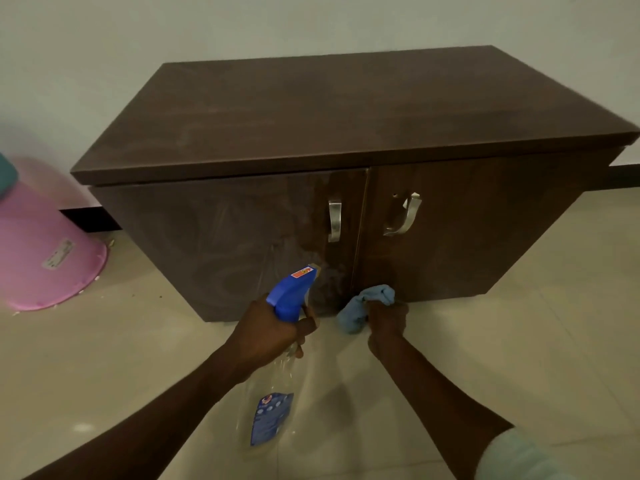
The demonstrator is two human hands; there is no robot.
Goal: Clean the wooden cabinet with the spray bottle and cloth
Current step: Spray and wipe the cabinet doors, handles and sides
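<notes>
Roughly midway: left hand (266, 336) grips clear blue-trigger spray bottle (277, 368), right hand (386, 320) bunches blue cloth (363, 306) at dark-brown wooden cabinet (346, 133) base. Left door streaky; top dusty, apparently unwiped.

One head-worn wide-angle view looks forward and steeply down from above the cabinet (346, 140), facing its front doors and the wall behind. It sits near: both forearms reach in from the bottom edge, and the cabinet fills the middle. The floor (104, 375) spreads across the lower half.
</notes>
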